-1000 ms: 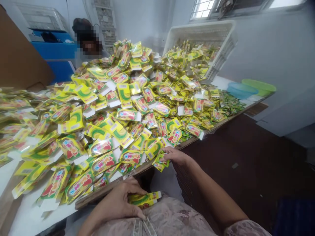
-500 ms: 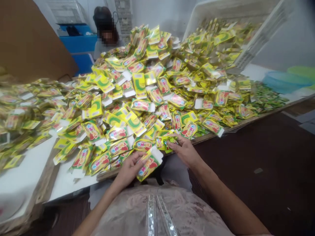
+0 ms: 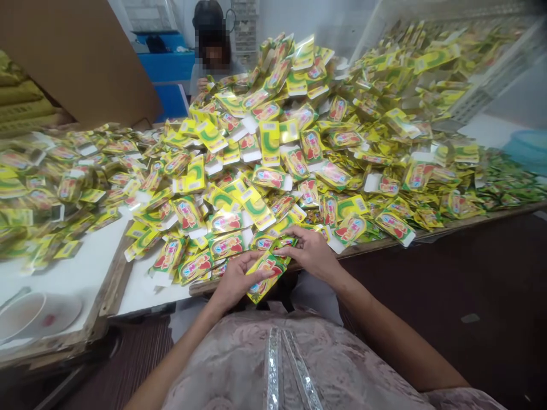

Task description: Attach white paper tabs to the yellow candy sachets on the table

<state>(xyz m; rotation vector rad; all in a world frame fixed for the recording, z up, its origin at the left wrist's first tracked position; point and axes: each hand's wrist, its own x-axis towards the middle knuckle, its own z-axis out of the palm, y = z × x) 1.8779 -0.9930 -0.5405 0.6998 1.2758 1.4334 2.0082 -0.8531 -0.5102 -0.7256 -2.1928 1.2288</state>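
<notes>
My left hand grips a yellow-green printed card packet just below the table's front edge. My right hand pinches a small green sachet at the top end of that packet; the two touch. Right behind both hands a huge pile of the same yellow-green packets covers the white table.
A white plastic crate full of packets tilts at the back right. Another person sits across the table. A brown cardboard sheet leans at back left. A white bowl sits at front left, a blue basin at far right.
My left hand lifted the packet from my lap to the table edge. My right hand picked a small sachet off the pile and brought it to the packet. My view swung left.
</notes>
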